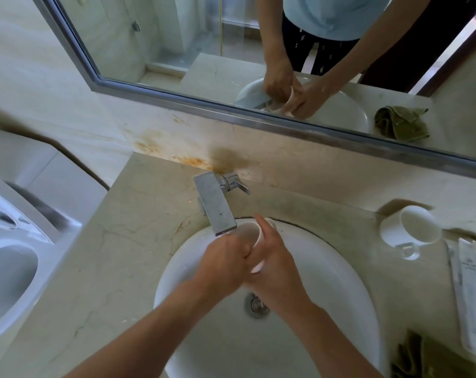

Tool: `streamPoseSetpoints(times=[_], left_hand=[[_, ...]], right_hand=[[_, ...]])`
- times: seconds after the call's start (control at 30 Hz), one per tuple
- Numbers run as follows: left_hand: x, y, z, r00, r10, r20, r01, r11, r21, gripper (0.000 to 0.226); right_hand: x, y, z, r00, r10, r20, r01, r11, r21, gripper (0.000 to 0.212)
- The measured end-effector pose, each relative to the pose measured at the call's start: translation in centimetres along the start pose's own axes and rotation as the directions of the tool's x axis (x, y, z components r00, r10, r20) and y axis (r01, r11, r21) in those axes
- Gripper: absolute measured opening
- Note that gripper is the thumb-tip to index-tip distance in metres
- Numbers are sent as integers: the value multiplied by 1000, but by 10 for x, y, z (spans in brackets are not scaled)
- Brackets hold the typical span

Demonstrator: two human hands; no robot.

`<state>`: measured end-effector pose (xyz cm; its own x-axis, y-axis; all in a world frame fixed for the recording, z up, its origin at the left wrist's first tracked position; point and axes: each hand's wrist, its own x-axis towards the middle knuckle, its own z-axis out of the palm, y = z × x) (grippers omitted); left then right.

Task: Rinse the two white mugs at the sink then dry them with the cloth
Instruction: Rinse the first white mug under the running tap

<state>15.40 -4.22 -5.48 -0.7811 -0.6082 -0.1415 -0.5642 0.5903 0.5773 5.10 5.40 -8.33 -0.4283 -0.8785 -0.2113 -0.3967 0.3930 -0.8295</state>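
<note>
— Two hands over the white sink (340, 271), and we've got one white mug (254, 237) between them, tipped on its side right under the square steel faucet (215, 203).

— We see the right hand (272, 266) wrapped around the mug's body, its fingers (264, 225) curled over the rim, thumb pointing up. The left hand (226, 260) presses in from the mouth side, its fingers tucked out of sight, so we can't tell how far they're curled.

— Water? We can't make out a stream from here.

— And the second white mug (410, 226) lies on its side on the marble desk (138, 241), right of the basin, mouth toward us, well apart from the hands.

— We spot the olive cloth (406, 358) bunched at the desk's near right corner, with sealed sachets (469, 290) lying between it and that mug. The mirror (177, 45) above doubles the whole scene.
</note>
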Motion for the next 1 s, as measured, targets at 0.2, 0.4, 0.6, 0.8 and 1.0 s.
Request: streamPoseSetpoints(times=[0.2, 0.4, 0.6, 0.8, 1.0], left_hand=[[-5, 9, -2, 997, -72, -7, 71, 992, -102, 70], [-3, 2, -1, 989, -136, 50, 145, 904, -401, 117], [-11, -16, 13, 967, -168, 191, 252, 734, -631, 97], [-20, -13, 19, 929, -297, 222, 371, 722, -584, 84], [-22, -11, 31, 721, -397, 568, 669, 185, -720, 50]], right_hand=[[2, -9, 0, 994, -71, -80, 57, 986, -160, 90], [-8, -7, 1, 985, -133, -109, 99, 958, -270, 115], [-18, -3, -10, 983, -123, 136, 180, 784, -594, 119], [-54, 18, -31, 813, -534, -233, 359, 774, -521, 42], [-44, 16, -46, 868, 370, 330, -491, 732, 471, 77]])
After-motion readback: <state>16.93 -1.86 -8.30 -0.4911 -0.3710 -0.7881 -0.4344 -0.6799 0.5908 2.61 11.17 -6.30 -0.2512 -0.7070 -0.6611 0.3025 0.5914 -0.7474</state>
